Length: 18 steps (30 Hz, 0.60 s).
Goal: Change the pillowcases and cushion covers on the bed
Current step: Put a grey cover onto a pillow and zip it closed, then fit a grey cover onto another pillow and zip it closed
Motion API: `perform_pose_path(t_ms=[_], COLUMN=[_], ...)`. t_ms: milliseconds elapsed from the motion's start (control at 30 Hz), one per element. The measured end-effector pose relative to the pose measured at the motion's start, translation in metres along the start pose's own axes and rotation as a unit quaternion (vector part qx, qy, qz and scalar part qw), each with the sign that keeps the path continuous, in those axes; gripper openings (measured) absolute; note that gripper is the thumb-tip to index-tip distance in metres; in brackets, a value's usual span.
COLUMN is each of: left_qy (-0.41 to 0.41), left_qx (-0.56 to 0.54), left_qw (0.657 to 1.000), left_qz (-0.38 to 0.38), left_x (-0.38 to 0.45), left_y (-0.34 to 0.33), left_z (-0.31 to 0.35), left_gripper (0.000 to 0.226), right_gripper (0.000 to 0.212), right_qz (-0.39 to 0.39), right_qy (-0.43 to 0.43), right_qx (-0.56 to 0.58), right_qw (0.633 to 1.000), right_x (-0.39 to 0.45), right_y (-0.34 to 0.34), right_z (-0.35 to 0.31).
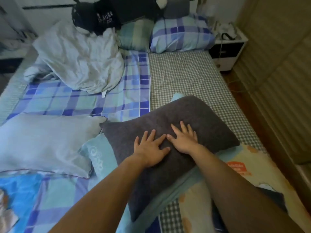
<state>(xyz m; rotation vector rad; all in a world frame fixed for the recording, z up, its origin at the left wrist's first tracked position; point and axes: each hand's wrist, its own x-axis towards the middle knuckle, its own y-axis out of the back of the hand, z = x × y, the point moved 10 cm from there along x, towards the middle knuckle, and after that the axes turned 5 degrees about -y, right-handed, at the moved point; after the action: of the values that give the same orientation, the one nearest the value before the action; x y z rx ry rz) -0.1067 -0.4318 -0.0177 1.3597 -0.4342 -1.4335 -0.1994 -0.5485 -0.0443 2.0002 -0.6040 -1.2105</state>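
Both hands, the left hand (pixel 151 148) and the right hand (pixel 182 139), press flat with fingers spread on a dark grey pillow (pixel 210 125), gripping nothing. It lies across the bed (pixel 193 76), partly over a teal cushion (pixel 99 153), beside a white pillow (pixel 42 142).

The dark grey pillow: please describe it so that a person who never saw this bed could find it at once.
On the bed, look at the near end, where the checked sheet meets the plaid sheet. The dark grey pillow lies there aslant, with the left hand and right hand pressed flat on it. It is the only plain dark pillow; its neighbour, the white pillow, is pale.
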Motion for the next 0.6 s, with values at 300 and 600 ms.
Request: perform_pose_path(t_ms=[300,600], left_qy=[0.015,0.345], left_qx=[-0.162,-0.609], left_qw=[0.981,0.696], left_qz=[0.105,0.159], left_x=[-0.166,-0.322], left_y=[-0.047,-0.094], left_z=[-0.111,-0.331], left_gripper=[0.066,0.017], right_gripper=[0.051,0.031], right_qz=[0.151,0.007], right_qy=[-0.005,0.219], right_qx=[-0.016,0.046], right_qw=[0.988,0.975], right_x=[-0.063,-0.158], right_y=[0.022,-0.04], right_z=[-0.074,-0.307])
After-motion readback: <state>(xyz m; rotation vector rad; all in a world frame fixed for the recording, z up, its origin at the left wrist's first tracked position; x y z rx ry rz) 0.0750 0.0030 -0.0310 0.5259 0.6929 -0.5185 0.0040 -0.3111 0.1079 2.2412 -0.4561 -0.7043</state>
